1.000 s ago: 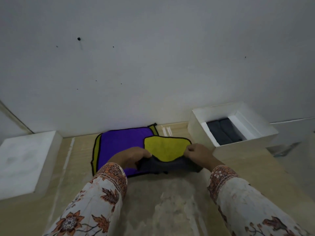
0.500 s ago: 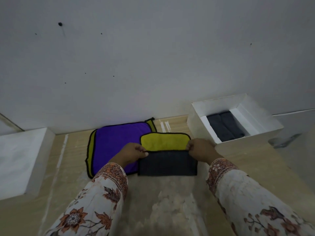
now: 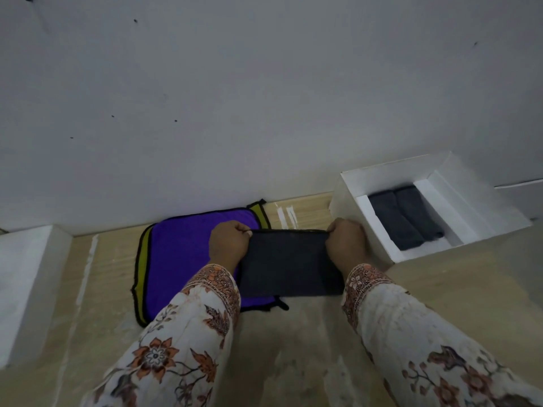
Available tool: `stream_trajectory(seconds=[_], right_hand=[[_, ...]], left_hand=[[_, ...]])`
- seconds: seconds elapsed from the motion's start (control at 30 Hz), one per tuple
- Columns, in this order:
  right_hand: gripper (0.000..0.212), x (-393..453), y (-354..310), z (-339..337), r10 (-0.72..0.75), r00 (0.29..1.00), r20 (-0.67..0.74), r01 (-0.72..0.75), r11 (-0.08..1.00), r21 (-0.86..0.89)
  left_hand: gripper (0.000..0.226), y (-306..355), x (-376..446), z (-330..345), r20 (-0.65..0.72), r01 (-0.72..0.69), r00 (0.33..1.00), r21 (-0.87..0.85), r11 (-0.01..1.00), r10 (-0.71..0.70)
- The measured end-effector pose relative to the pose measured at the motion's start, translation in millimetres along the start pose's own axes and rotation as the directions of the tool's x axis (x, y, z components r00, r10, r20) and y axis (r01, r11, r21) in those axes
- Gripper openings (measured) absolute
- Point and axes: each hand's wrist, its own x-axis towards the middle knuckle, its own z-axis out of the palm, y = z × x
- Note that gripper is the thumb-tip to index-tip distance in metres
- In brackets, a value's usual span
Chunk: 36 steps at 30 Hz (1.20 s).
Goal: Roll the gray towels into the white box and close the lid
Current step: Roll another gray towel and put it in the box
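Observation:
A dark gray towel (image 3: 289,264) lies flat on the wooden table, folded so that only its gray side shows. My left hand (image 3: 229,243) pinches its far left corner and my right hand (image 3: 345,245) pinches its far right corner. The open white box (image 3: 352,198) stands to the right against the wall. Two rolled gray towels (image 3: 407,217) lie side by side inside it. The white lid (image 3: 26,277) rests at the left edge of the table.
A purple towel (image 3: 182,259) with yellow-green and black edging lies under the gray towel's left part. A white wall rises right behind the table. Bare wood shows in front of the towels.
The gray towel's near half was folded away from me over its yellow side, which is now covered. Both hands moved to the far edge. The camera tilted downward.

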Motion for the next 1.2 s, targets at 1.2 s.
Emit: stream_trajectory(seconds=[1.2], right_hand=[[0.029, -84.8, 75.3, 36.9, -0.574, 0.8, 0.173, 0.6, 0.764, -0.239]], left_hand=[[0.01, -67.4, -84.5, -1.8, 0.332, -0.68, 0.722, 0.502, 0.534, 0.607]])
